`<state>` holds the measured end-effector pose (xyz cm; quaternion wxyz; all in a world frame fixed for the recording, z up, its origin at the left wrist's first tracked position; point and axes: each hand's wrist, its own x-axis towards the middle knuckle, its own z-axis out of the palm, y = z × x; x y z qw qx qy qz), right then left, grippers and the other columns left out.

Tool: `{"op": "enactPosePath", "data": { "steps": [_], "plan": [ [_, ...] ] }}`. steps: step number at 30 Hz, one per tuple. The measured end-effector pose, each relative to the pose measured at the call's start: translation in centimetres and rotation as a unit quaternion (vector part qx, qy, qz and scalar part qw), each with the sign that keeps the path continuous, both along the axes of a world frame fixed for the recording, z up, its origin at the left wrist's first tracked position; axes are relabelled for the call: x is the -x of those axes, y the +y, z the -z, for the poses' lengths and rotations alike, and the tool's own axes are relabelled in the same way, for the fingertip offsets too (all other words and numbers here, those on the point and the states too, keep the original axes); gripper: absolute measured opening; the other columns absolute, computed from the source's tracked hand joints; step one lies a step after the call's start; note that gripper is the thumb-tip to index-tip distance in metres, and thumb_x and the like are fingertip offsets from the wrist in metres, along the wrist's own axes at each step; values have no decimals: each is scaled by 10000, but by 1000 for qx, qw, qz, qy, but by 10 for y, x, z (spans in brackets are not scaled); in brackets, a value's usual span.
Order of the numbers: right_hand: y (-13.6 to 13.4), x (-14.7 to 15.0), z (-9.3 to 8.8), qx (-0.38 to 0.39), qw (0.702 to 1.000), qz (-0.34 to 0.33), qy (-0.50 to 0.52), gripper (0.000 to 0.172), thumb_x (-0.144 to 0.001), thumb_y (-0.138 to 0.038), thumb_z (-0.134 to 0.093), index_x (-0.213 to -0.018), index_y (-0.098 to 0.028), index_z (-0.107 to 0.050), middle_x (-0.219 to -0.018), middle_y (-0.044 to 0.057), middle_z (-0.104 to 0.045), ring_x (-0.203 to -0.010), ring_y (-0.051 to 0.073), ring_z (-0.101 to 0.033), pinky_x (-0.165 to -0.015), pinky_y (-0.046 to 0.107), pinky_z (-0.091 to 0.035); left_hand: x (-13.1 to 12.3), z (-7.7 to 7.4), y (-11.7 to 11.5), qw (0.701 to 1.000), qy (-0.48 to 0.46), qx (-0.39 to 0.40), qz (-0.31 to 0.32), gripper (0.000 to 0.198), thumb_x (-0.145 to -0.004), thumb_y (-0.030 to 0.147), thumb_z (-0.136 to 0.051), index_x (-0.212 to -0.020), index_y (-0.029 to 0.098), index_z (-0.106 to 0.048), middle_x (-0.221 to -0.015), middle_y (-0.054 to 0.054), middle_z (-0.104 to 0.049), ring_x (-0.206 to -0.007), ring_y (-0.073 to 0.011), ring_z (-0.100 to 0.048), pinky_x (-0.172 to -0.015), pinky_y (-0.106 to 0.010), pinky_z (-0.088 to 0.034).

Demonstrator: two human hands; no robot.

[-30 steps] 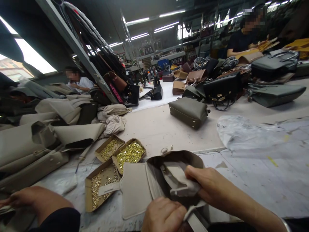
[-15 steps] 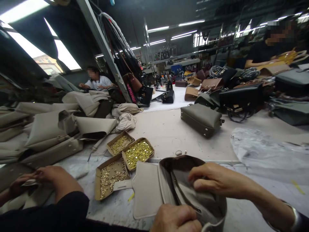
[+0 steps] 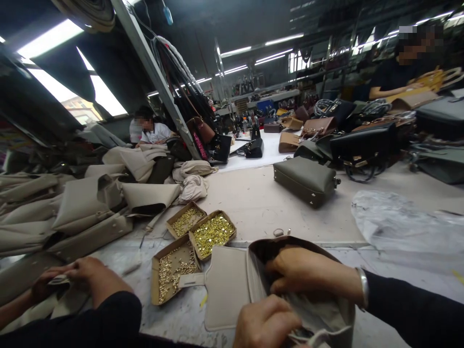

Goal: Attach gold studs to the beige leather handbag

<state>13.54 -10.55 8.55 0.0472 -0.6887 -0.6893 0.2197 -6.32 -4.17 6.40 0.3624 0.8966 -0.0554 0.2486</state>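
A beige handbag [image 3: 346, 309] lies open in front of me, its flap [image 3: 226, 290] spread out to the left. My left hand [image 3: 266, 323] is closed on the near edge of the bag's mouth. Deep inside the bag is my right hand [image 3: 308, 273], with a silver bangle at its wrist. Its fingers are curled, and their tips are lost in the shadow of the lining. Left of the flap stand three cardboard trays: one with small gold studs [image 3: 174, 270], one with bright gold-coloured pieces [image 3: 212, 232], and another with similar pieces [image 3: 186, 220]. The flap's tab touches the stud tray.
At left, a co-worker's hands [image 3: 68, 280] handle beige material beside piled beige bag parts [image 3: 79, 203]. A dark olive bag [image 3: 306, 179] lies beyond my bag. Clear plastic film [image 3: 391, 222] covers the right side; black and brown bags crowd behind it.
My right hand has pushed further in and to the left, toward the bag's far side. My left hand stays on the near edge. The view has shifted slightly.
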Motion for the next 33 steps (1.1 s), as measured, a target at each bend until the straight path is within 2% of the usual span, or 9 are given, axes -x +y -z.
{"op": "enactPosePath", "data": {
  "steps": [3,5,8,12,15,18,22,29,33],
  "plan": [
    [-20,-6,-10,-10,998,24,62,226,-861,-407,-825,-988,-233,-758,-724,-8,-703,-647,184,-637,-524,272,-195,2,2,8,989,16,86,-117,262,-1011,404,-602,-1179,233,-710,-1158,-111,-711,-1063,-227,-703,-919,-317,-597],
    [-35,-8,-19,-6,994,16,110,288,-803,-382,-889,-1015,-253,-742,-708,-42,-672,-649,164,-623,-531,254,-211,0,2,13,978,37,92,-183,359,-1004,350,-599,-1353,275,-645,-1405,-104,-634,-1323,-269,-595,-1136,-427,-515],
    [-53,-8,-24,-11,989,16,145,275,-774,-295,-912,-965,-252,-718,-693,-70,-618,-639,134,-585,-536,241,-227,-6,6,19,961,68,118,-239,515,-989,346,-610,-1497,310,-528,-1517,-88,-555,-1430,-299,-502,-1227,-532,-421],
    [-66,-7,-10,-53,981,6,188,264,-765,-147,-880,-898,-232,-669,-808,-61,-643,-753,133,-604,-598,226,-287,-20,8,25,950,49,177,-251,412,-911,332,-687,-1308,241,-623,-1406,-122,-577,-1335,-301,-563,-1145,-494,-512],
    [-70,-4,0,-79,975,23,208,222,-801,-117,-813,-894,-232,-647,-830,-58,-649,-786,135,-610,-620,230,-298,-32,-3,31,924,33,283,-253,298,-921,367,-677,-1161,193,-654,-1346,-127,-603,-1317,-269,-576,-1120,-392,-524],
    [-72,3,3,-109,974,32,195,200,-803,-94,-756,-873,-225,-622,-819,-59,-651,-745,123,-589,-611,245,-279,-45,-18,36,869,50,437,-225,384,-935,464,-684,-1190,178,-698,-1331,-121,-662,-1305,-248,-595,-1120,-322,-492],
    [-70,15,6,-137,977,26,160,185,-789,-103,-734,-863,-227,-619,-774,-57,-642,-684,120,-562,-582,271,-236,-61,-31,40,783,52,589,-194,448,-801,505,-836,-1021,119,-778,-1152,-150,-745,-1063,-244,-699,-865,-278,-588],
    [-70,21,21,-154,977,68,133,182,-778,-113,-724,-857,-233,-613,-753,-41,-657,-653,134,-568,-559,288,-195,-60,-33,46,734,44,650,-195,432,-628,323,-977,-969,118,-807,-1226,-158,-724,-1088,-250,-688,-771,-267,-616],
    [-67,21,22,-155,978,75,119,165,-791,-132,-737,-846,-223,-611,-725,-35,-653,-622,129,-551,-548,292,-178,-56,-26,42,753,8,614,-236,406,-623,338,-981,-914,136,-782,-1064,-74,-753,-838,-149,-704,-732,-211,-597]
  ]
}}
